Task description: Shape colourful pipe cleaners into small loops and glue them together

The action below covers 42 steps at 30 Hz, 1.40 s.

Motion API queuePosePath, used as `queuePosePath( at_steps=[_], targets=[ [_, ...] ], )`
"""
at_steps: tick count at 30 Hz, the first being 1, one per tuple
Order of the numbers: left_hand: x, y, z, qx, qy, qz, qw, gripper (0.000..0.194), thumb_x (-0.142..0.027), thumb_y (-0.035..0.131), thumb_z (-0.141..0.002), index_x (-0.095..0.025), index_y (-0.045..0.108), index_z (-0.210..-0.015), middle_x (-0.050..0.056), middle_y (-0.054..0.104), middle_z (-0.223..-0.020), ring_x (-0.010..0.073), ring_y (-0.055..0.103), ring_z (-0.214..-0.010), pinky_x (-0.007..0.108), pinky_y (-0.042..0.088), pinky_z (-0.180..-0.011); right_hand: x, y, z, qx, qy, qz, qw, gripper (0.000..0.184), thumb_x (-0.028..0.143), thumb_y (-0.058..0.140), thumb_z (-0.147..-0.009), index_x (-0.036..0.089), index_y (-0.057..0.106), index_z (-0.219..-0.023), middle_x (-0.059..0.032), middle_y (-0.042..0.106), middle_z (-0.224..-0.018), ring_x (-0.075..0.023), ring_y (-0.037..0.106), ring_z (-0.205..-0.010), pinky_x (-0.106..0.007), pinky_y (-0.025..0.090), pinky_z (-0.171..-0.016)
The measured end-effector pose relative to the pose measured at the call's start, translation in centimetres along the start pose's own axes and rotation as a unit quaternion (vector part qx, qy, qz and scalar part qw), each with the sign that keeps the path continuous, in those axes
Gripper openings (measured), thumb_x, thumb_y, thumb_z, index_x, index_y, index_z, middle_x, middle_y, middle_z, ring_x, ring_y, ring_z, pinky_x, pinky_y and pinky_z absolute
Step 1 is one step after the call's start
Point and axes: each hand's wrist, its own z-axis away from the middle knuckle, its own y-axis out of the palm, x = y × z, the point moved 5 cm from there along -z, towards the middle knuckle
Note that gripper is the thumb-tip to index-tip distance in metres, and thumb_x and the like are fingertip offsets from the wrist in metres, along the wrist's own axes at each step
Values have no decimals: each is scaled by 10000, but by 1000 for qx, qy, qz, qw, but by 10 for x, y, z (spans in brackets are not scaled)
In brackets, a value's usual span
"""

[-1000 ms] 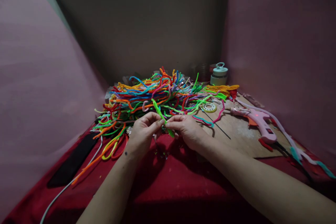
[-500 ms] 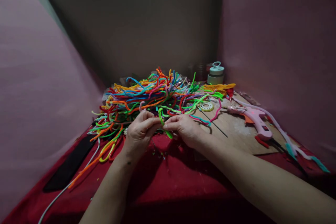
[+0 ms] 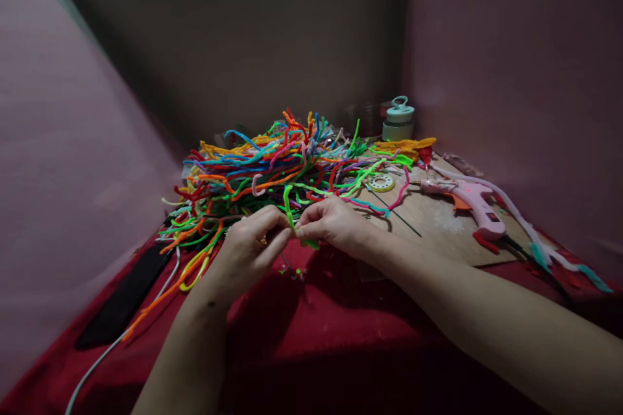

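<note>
Pinching a bright green fuzzy stem [image 3: 289, 202] between them, the left hand [image 3: 263, 233] and right hand [image 3: 331, 227] meet fingertip to fingertip, both nearly closed on it! The piece sits just above the red cloth-covered counter [image 3: 316, 324], in front of a tangled multicoloured heap of fuzzy stems [image 3: 253, 165]. Over to the right, a pink glue gun with an orange trigger [image 3: 470, 201] lies on a flat brown board [image 3: 428, 233].

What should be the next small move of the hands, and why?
With the left hand steady, the right hand could perhaps give the green stem a small twist. The fingertips of both hands meet around it, and its upper end stands up free, so a slight turn there seems easy to control.
</note>
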Motion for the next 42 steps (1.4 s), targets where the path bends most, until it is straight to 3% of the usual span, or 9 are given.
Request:
queuePosePath(
  at_steps=[4,9,11,14,17,20,23,35,42],
  targets=[
    [16,5,-1,3,-159,184,970,201,-282,566,-732,-168,507,-577,-38,416,-522,77,351,-473,197,261,-434,9,0,6,-50,-66,128,988,91,138,596,-659,142,612,-569,32,515,-481,-83,439,-489,-224,318,-508],
    [30,30,2,66,-291,507,808,193,-279,574,-702,-166,495,-567,-57,373,-439,60,310,-359,200,238,-376,26,4,21,-135,-265,337,893,160,145,506,-754,145,638,-663,-60,629,-689,-149,531,-678,-265,374,-649],
    [31,33,2,69,-297,545,781,219,-258,568,-710,-164,473,-537,-57,365,-423,57,307,-344,197,230,-363,29,7,25,-144,-308,386,858,187,129,474,-765,136,631,-664,-82,629,-705,-165,535,-705,-277,379,-670],
    [32,30,1,45,-289,536,792,183,-242,595,-713,-149,520,-574,-53,398,-425,49,322,-346,183,227,-360,30,6,25,-148,-310,366,865,170,124,491,-760,140,626,-657,-70,627,-684,-155,539,-685,-267,385,-658],
    [30,19,1,-6,-259,500,826,121,-250,630,-716,-146,589,-669,-37,484,-507,50,403,-417,172,311,-416,31,2,22,-142,-266,256,918,126,141,541,-743,153,628,-654,-30,625,-657,-125,539,-636,-241,388,-626],
    [25,3,1,-77,-180,441,876,84,-221,670,-694,-174,642,-758,-5,577,-699,94,521,-604,206,420,-573,29,1,17,-91,-199,126,968,97,148,565,-719,155,634,-651,8,590,-596,-98,505,-574,-224,379,-577],
    [15,-7,0,-86,-95,385,914,77,-197,676,-687,-182,671,-762,21,577,-790,135,534,-727,233,434,-655,26,3,14,-37,-138,18,990,73,169,587,-686,140,632,-636,29,535,-531,-78,446,-509,-216,352,-518],
    [2,-14,2,-91,25,224,970,24,-211,658,-705,-201,649,-725,42,537,-840,179,512,-824,290,420,-758,23,7,12,48,-85,-39,995,76,184,610,-627,134,584,-577,42,491,-483,-68,412,-467,-214,321,-477],
    [7,-1,1,-34,-74,178,981,125,-284,536,-797,-181,537,-725,5,504,-696,131,464,-663,234,385,-614,24,6,14,-37,-155,141,977,222,152,576,-673,141,494,-467,53,383,-467,-55,329,-481,-206,254,-477]
  ],
)
